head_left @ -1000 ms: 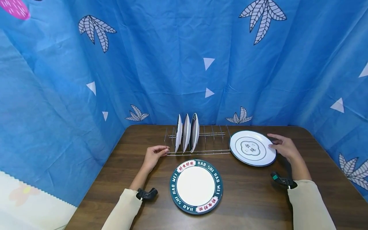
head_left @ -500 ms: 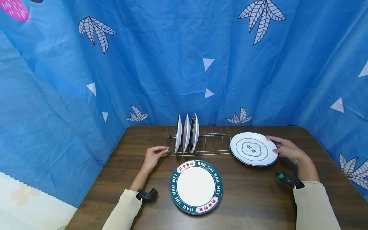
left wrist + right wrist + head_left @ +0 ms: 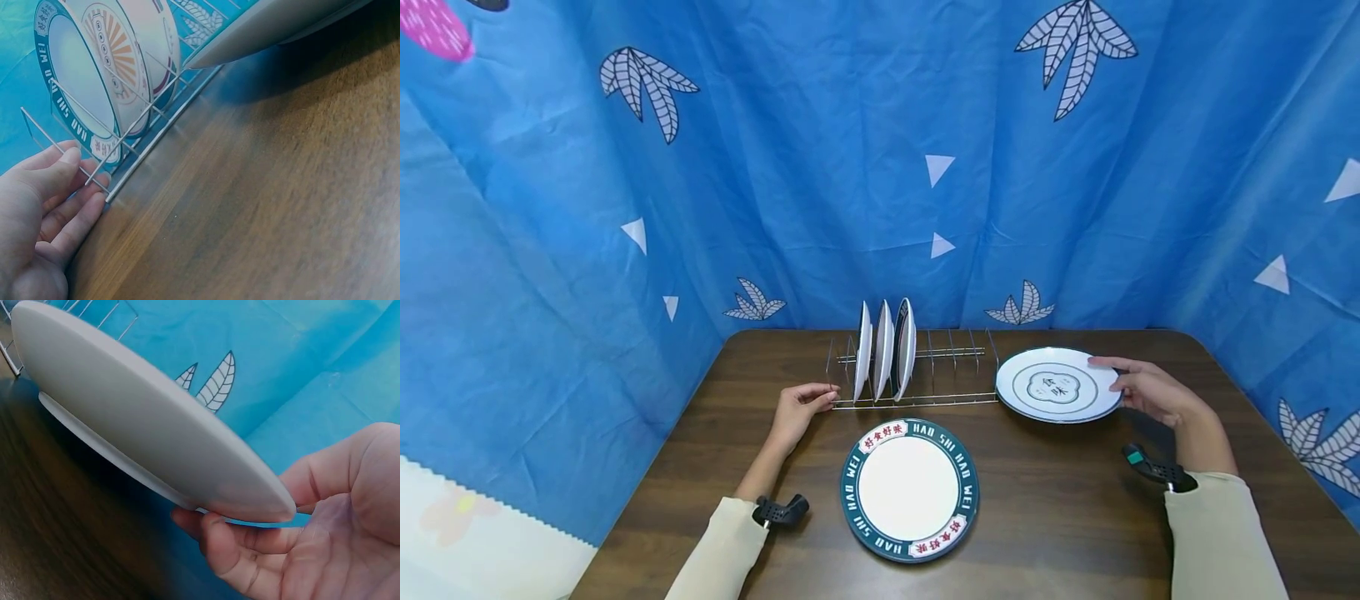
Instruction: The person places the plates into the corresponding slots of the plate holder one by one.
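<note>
My right hand (image 3: 1159, 397) grips a white plate (image 3: 1022, 385) by its right rim, thumb above and fingers beneath. In the right wrist view the underside of this plate (image 3: 137, 409) shows, tilted, its right side off the table. Its left edge is close to the right end of a wire dish rack (image 3: 947, 403); whether they touch I cannot tell. My left hand (image 3: 796, 414) pinches the rack's left end, with the thumb and fingers (image 3: 80, 215) around the thin wires. Three plates stand upright in the rack, the leftmost (image 3: 862, 354) having a green lettered rim.
A green-rimmed plate (image 3: 907, 488) lies flat on the brown wooden table (image 3: 1045, 508) in front of the rack. Behind the table hangs a blue curtain (image 3: 820, 167) with leaf patterns. More wire slots (image 3: 955, 354) stand right of the racked plates.
My right hand has shifted its hold on the right plate's rim and tipped the plate, its near edge rising. The left hand stays on the rack.
</note>
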Tool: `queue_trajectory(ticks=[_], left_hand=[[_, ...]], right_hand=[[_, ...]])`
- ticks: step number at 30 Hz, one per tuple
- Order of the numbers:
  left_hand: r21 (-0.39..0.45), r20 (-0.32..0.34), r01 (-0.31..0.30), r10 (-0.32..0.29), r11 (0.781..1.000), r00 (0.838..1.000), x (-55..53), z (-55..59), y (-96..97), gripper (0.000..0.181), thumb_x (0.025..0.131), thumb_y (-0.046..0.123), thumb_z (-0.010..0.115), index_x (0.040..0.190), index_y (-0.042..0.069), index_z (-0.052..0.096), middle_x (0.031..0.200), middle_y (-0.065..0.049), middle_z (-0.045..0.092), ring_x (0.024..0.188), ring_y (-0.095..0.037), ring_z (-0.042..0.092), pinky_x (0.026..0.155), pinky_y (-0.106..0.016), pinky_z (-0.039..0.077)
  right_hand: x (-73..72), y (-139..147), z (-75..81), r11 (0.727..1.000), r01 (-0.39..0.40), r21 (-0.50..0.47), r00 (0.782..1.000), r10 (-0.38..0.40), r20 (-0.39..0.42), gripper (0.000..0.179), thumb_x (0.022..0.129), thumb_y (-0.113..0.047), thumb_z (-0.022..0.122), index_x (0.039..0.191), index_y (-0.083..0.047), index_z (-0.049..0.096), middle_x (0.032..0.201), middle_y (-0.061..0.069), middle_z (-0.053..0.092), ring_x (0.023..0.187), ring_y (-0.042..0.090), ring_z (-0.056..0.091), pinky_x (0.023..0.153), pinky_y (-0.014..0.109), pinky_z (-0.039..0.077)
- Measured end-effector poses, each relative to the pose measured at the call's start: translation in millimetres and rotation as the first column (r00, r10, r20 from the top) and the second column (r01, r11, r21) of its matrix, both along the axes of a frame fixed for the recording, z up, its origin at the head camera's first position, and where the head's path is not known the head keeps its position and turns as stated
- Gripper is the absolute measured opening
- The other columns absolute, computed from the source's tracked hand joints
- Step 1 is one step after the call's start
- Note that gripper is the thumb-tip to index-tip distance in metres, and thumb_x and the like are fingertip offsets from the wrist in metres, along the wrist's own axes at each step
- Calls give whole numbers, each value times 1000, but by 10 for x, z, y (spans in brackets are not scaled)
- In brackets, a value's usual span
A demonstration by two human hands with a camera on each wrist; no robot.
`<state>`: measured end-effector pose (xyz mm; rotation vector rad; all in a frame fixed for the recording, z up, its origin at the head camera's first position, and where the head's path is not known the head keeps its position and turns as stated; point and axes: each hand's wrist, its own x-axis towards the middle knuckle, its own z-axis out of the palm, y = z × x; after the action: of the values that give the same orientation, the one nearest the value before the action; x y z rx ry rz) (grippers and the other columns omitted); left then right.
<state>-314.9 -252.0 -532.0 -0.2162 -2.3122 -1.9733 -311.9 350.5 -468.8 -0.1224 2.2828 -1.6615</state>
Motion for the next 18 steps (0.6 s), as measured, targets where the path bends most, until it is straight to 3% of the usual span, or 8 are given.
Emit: queue_trajectory(ticks=[3,5,8,13,18], left_hand=[[-2,11,3,-3,1000,1000,-2,15,1,20,95,1,69,113,-9,73,117,-28,69,102,-35,71,85,-34,62],[-3,21,6,-6,1000,1000,15,43,5,19,95,0,69,112,-9,73,117,-29,69,101,-33,72,85,-34,62],[0,26,16,-16,1000,1000,71,120,26,19,95,-1,69,111,-10,73,117,-30,69,98,-28,73,85,-34,62],[14,3,31,-31,999,1000,166,246,70,19,94,-2,69,110,-11,72,116,-33,67,95,-23,74,85,-34,62],[15,0,30,-30,999,1000,175,260,71,19,95,-2,68,111,-11,72,117,-34,67,97,-26,74,86,-36,61]], right_hand=[[4,19,22,999,-15,-36,1000,15,-3,56,103,-8,48,155,5,30,124,-6,57,90,18,63,77,28,59],[8,19,37,995,-20,-94,1000,20,1,55,104,-6,48,156,1,30,119,-10,61,91,16,68,81,28,61],[18,9,73,975,-35,-220,999,33,-9,52,105,-3,46,155,-7,35,118,-7,65,92,17,72,83,31,62],[69,-12,184,919,-48,-392,999,34,-42,48,105,0,47,146,-25,51,118,-3,65,90,20,74,79,33,64],[114,-39,300,896,-49,-442,996,11,-88,56,106,-1,45,158,-21,36,119,-5,68,92,21,75,78,32,64]])
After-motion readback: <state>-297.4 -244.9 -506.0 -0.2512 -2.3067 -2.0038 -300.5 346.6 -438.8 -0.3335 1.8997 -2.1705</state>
